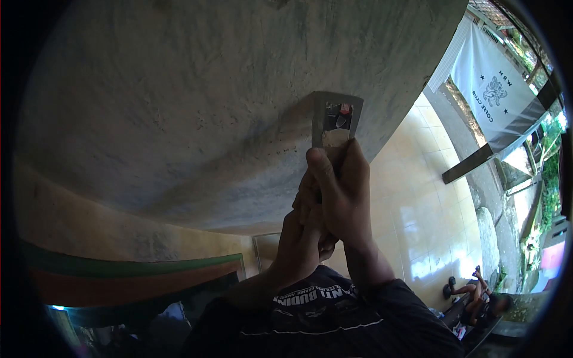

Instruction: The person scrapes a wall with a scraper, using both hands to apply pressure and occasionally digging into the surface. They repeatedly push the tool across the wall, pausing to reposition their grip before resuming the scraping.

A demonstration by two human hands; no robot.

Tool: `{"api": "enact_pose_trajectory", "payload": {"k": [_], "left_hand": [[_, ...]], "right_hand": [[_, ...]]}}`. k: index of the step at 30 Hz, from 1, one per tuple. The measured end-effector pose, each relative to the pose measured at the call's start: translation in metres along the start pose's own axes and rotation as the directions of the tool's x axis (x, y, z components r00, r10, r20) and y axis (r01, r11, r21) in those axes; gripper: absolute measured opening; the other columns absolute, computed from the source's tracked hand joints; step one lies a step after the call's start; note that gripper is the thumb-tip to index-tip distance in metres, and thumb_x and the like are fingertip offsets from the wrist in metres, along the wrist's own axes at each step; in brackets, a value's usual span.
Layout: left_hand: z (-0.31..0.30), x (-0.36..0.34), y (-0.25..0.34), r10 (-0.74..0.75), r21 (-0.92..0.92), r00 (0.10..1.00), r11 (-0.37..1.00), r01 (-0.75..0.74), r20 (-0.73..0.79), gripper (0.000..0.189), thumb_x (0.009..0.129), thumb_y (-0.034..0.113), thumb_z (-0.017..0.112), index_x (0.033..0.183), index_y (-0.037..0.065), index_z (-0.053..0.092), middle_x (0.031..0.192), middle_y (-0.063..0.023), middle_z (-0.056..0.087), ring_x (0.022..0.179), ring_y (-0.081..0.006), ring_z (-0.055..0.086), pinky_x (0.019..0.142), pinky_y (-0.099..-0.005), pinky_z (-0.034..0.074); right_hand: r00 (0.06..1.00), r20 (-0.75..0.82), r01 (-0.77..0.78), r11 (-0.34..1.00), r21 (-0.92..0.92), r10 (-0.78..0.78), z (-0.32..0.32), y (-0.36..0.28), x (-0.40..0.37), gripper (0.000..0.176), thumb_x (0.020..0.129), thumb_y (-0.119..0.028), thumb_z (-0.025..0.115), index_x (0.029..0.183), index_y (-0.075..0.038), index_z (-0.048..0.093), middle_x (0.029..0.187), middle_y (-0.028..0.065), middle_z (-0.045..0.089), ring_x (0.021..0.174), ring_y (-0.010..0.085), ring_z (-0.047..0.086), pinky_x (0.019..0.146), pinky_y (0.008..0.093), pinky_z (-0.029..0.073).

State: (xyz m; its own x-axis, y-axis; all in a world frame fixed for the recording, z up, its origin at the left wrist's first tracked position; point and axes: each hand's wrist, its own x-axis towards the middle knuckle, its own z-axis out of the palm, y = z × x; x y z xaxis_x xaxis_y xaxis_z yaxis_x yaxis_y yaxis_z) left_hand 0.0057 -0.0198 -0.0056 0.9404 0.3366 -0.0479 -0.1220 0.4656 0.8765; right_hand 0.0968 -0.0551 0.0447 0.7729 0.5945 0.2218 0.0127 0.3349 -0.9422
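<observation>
A flat grey scraper (337, 104) with a dark sticker on its blade is raised in front of me, its wide end against or very close to the rough grey plastered surface (197, 77). My right hand (346, 194) is closed around its handle, thumb up near the base of the blade. Lower down, my left hand (301, 238) is also closed, its fingers wrapped at the handle's lower part and pressed against the right hand. Most of the handle is hidden by the fingers. A shadow stretches left across the plaster from the tool.
Shiny tiles (412, 203) spread out on the right. Beyond them hangs a white banner (492, 89) with a printed lion emblem, by a dark beam (468, 165). A person (477, 304) sits at lower right. A green-edged panel (143, 271) is at lower left.
</observation>
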Motion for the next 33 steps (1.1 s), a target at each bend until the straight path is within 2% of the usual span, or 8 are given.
{"api": "enact_pose_trajectory", "payload": {"k": [5,12,19,22,25,28,31,33], "left_hand": [[0.005,-0.012,-0.005,-0.016,0.015,0.989,1.000,0.018,-0.150,0.040,0.098,0.039,0.035,0.084,0.004,0.046,0.054,0.0007,0.038,0.042,-0.0065,0.040,0.034,-0.0205,0.025],[0.001,0.002,0.004,0.035,0.052,0.999,0.998,-0.035,0.002,0.038,0.099,0.038,0.033,0.085,0.004,0.045,0.053,0.0013,0.037,0.042,-0.0059,0.039,0.034,-0.0197,0.026],[0.000,-0.009,-0.013,-0.084,-0.016,0.994,0.996,0.083,-0.075,0.027,0.099,0.030,0.035,0.093,0.004,0.041,0.059,0.0002,0.043,0.044,-0.0038,0.038,0.036,-0.0186,0.028],[0.008,-0.002,-0.010,-0.055,-0.014,0.991,0.998,0.054,-0.120,0.039,0.099,0.038,0.033,0.083,0.004,0.045,0.053,0.0008,0.038,0.041,-0.0053,0.039,0.031,-0.0195,0.026],[0.007,-0.001,-0.010,0.062,0.035,0.998,0.997,-0.062,-0.007,0.040,0.099,0.038,0.032,0.083,0.004,0.044,0.054,0.0003,0.039,0.041,-0.0053,0.039,0.031,-0.0195,0.026],[0.004,-0.005,-0.016,0.044,0.064,0.994,0.997,-0.038,-0.096,0.040,0.099,0.038,0.031,0.081,0.005,0.043,0.054,0.0001,0.038,0.041,-0.0054,0.039,0.031,-0.0194,0.026],[0.003,-0.007,-0.018,-0.090,-0.081,0.995,0.993,0.086,-0.043,0.029,0.099,0.033,0.036,0.101,0.004,0.039,0.060,-0.0002,0.044,0.044,-0.0039,0.038,0.036,-0.0183,0.027],[0.014,-0.004,-0.015,-0.038,0.019,0.990,0.999,0.041,-0.133,0.041,0.099,0.037,0.031,0.079,0.004,0.044,0.054,-0.0005,0.040,0.041,-0.0059,0.039,0.032,-0.0196,0.027]], "right_hand": [[0.999,0.043,-0.013,0.997,0.076,0.010,-0.003,0.018,-0.010,0.021,0.093,-0.016,0.054,0.094,0.001,0.041,0.059,0.0022,0.048,0.043,0.0064,0.046,0.041,0.0209,0.039],[0.998,0.056,-0.037,0.988,0.147,0.029,-0.003,0.003,-0.001,0.019,0.092,-0.012,0.055,0.094,-0.001,0.040,0.063,0.0030,0.049,0.049,0.0075,0.050,0.041,0.0228,0.041],[0.992,0.050,-0.126,0.984,0.126,0.120,-0.012,0.024,-0.012,0.021,0.092,-0.014,0.055,0.094,0.000,0.039,0.062,0.0033,0.049,0.049,0.0077,0.050,0.042,0.0224,0.041],[0.994,0.033,-0.106,0.991,0.081,0.103,-0.014,0.013,-0.007,0.021,0.092,-0.014,0.055,0.093,0.000,0.039,0.062,0.0036,0.050,0.050,0.0081,0.051,0.042,0.0223,0.041],[0.997,0.045,-0.064,0.995,0.082,0.060,-0.015,0.008,-0.006,0.021,0.092,-0.014,0.055,0.091,-0.001,0.039,0.061,0.0039,0.050,0.049,0.0084,0.051,0.042,0.0226,0.042],[0.996,0.047,-0.080,0.987,0.140,0.074,-0.015,0.018,-0.012,0.021,0.092,-0.014,0.056,0.090,-0.001,0.039,0.060,0.0043,0.050,0.048,0.0086,0.051,0.043,0.0228,0.042],[0.996,0.000,-0.087,0.996,0.024,0.087,-0.016,0.021,-0.012,0.022,0.092,-0.014,0.056,0.090,0.000,0.039,0.060,0.0047,0.051,0.048,0.0090,0.052,0.043,0.0230,0.043],[0.988,0.031,-0.154,0.986,0.059,0.152,-0.019,0.018,-0.010,0.022,0.092,-0.014,0.056,0.090,0.000,0.039,0.060,0.0049,0.051,0.048,0.0090,0.052,0.042,0.0233,0.042]]}}
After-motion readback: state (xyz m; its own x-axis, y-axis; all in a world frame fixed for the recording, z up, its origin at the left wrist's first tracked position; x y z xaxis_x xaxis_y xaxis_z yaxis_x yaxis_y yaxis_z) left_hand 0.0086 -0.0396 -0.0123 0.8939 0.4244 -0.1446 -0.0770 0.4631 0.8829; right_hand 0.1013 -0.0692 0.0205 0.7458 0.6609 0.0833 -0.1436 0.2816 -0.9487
